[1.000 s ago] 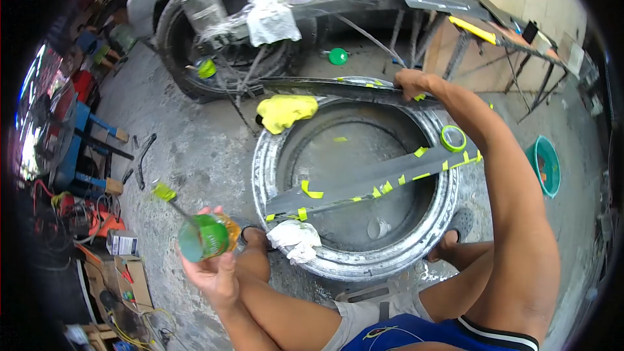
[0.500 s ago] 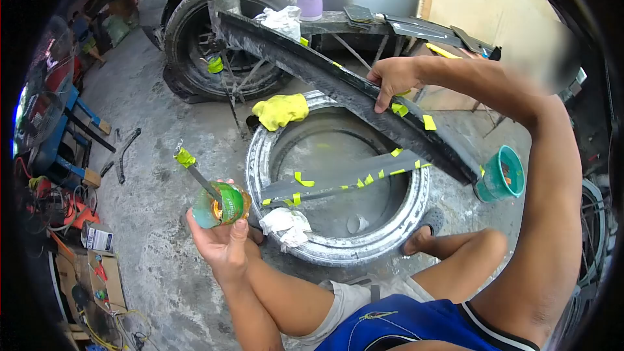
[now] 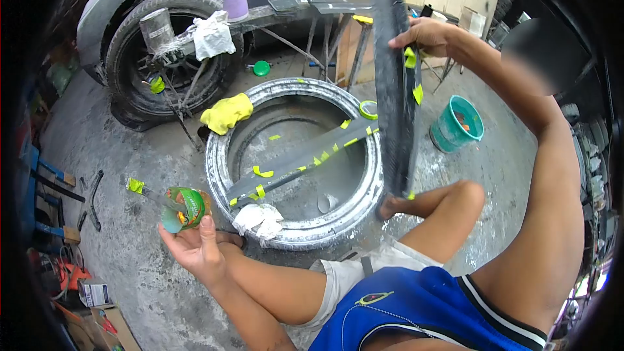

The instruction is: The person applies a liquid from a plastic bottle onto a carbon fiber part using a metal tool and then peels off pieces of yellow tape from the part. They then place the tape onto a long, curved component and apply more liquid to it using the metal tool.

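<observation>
My left hand [image 3: 198,255] grips a cut-off plastic bottle [image 3: 195,207] with a green label. A flat stick [image 3: 159,196] with yellow-green tape on its end leans out of it. In my right hand [image 3: 426,36] is a long dark trim panel [image 3: 391,91], held nearly upright with bits of yellow-green tape along its edge. Its lower end hangs beside my foot. A second dark strip [image 3: 286,170], also taped, lies across a white-smeared tire [image 3: 367,205] on the floor. On the tire's rim are a yellow cloth [image 3: 227,113], a crumpled white cloth [image 3: 259,222] and a tape roll [image 3: 368,110].
A teal bucket [image 3: 445,135] stands to the right of the panel. At the back, a stand holds a purple spray bottle [image 3: 235,1], a smeared can [image 3: 156,31] and a white rag [image 3: 213,35], beside a car wheel [image 3: 120,58]. A cardboard box [image 3: 112,328] sits at lower left.
My right hand has swung the panel from a slant across the tire to nearly upright, uncovering the tape roll. My left hand still holds the cut bottle. The view has turned right.
</observation>
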Demonstrator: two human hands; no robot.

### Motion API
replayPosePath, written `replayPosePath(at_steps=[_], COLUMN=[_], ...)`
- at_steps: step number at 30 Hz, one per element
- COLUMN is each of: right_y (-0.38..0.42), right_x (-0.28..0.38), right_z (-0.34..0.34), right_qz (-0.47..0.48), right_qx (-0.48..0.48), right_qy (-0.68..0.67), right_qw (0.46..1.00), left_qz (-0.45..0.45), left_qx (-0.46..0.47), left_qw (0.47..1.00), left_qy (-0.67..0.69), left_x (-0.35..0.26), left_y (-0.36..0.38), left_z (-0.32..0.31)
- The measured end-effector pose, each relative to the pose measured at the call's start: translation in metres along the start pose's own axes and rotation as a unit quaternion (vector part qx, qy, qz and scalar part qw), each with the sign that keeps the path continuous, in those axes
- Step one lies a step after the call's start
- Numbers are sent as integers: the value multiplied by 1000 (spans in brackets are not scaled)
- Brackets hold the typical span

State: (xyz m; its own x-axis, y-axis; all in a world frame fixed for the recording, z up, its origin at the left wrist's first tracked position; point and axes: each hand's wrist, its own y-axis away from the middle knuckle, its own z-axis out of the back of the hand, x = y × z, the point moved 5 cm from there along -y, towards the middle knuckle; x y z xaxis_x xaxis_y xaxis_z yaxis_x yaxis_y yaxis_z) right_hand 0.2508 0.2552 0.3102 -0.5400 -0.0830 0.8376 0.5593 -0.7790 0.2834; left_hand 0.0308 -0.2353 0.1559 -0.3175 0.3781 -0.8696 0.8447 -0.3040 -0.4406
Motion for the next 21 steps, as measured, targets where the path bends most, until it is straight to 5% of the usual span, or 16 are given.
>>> replayPosePath(at_steps=[1,4,9,14,19,21], right_y=[15,-4,-27,-52,-68,-165], right_x=[2,-32,-124,-205,-187,-236], right_z=[7,49,57,4,-77,-85], right_qz=[-21,-41,-95,-148,-191,-177], right_qx=[-78,-100,-154,-210,-212,-157], right_qy=[9,24,-175,-386,-474,-522], right_qw=[997,994,968,886,833,819], left_qz=[7,-3,7,-2,10,32], left_qx=[7,7,-4,19,18,16], left_qw=[1000,1000,1000,1000,1000,998], left_qy=[0,1,-5,7,-23,-42], left_x=[4,8,8,7,13,12], left_y=[-1,1,5,7,6,5], left_z=[1,9,14,10,10,4])
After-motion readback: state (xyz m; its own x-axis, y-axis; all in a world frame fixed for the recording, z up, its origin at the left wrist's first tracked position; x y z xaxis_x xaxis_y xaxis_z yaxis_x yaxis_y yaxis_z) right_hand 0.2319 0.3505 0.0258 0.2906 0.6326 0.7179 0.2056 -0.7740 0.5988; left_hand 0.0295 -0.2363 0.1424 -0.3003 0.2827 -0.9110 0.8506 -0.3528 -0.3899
